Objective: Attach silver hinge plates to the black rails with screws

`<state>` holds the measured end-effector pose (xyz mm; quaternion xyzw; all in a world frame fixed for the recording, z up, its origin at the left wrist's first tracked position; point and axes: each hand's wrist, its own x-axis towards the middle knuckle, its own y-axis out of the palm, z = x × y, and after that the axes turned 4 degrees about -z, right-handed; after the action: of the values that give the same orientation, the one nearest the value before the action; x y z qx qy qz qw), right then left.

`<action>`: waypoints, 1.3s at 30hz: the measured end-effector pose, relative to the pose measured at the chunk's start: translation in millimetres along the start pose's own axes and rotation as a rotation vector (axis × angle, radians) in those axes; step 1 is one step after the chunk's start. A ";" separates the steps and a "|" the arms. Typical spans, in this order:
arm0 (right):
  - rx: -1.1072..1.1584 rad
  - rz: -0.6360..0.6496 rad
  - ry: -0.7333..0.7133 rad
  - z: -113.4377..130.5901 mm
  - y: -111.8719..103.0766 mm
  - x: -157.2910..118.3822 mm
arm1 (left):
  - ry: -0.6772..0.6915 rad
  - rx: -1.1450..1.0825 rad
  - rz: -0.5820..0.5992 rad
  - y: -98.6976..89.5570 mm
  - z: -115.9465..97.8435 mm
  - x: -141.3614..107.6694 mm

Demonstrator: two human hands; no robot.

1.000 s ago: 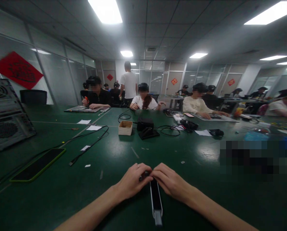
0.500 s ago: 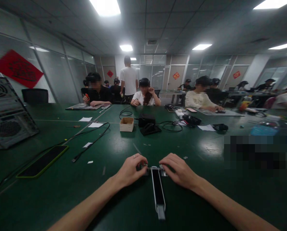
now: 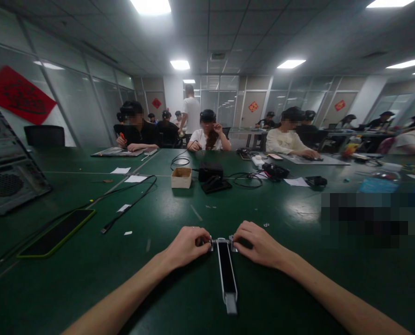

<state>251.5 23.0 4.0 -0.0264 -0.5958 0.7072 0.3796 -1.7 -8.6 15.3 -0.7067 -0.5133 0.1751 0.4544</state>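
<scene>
Head: left fingers (image 3: 200, 232) and right fingers (image 3: 240, 231) pinch the device's (image 3: 227, 265) edges; tabletop (image 3: 170, 211) spreads beyond.

Our left hand (image 3: 189, 244) and right hand (image 3: 259, 242) no longer meet over the far end of the long black strip in a pale frame (image 3: 227, 267); they now stand apart, one on either side. This uncovers a thin silvery metal crossbar (image 3: 222, 240), with a small silvery left bracket (image 3: 211, 244) and a small silvery right bracket (image 3: 234, 247) at our fingertips. Opposite us, a seated person in a white top (image 3: 202, 138) now lifts a hand (image 3: 217, 128) beside the head. Behind, a standing person in a white shirt (image 3: 192, 111) is further right and turned, and we now see another seated person in white (image 3: 178, 119).
</scene>
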 end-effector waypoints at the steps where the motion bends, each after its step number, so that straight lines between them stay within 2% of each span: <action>1: 0.000 -0.004 -0.002 -0.8 1.2 -0.3 | -0.011 -0.010 0.001 -0.8 -1.0 0.1; 7: 0.022 -0.013 0.012 -2.5 4.9 -2.3 | -0.090 -0.092 0.035 -6.3 -7.5 0.0; 14: 0.029 -0.047 -0.001 -3.1 6.7 -1.8 | -0.011 0.012 0.013 -0.4 0.9 2.0; 20: 0.026 -0.040 -0.008 -2.9 6.5 -1.6 | -0.094 -0.092 0.020 -2.2 -3.6 0.8; 27: 0.029 -0.017 0.007 -4.3 7.6 -3.2 | -0.097 -0.087 0.010 -0.6 -3.0 0.9; 33: 0.021 0.003 0.009 -4.6 7.0 -3.0 | -0.093 -0.209 0.019 -1.7 -0.3 0.8; 39: 0.022 -0.011 -0.016 -5.9 7.9 -4.0 | -0.144 -0.221 0.012 0.1 -3.4 1.3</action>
<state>253.2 25.5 -6.2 -0.0132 -0.5912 0.7119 0.3789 1.3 -9.0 17.2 -0.7410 -0.5565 0.1706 0.3347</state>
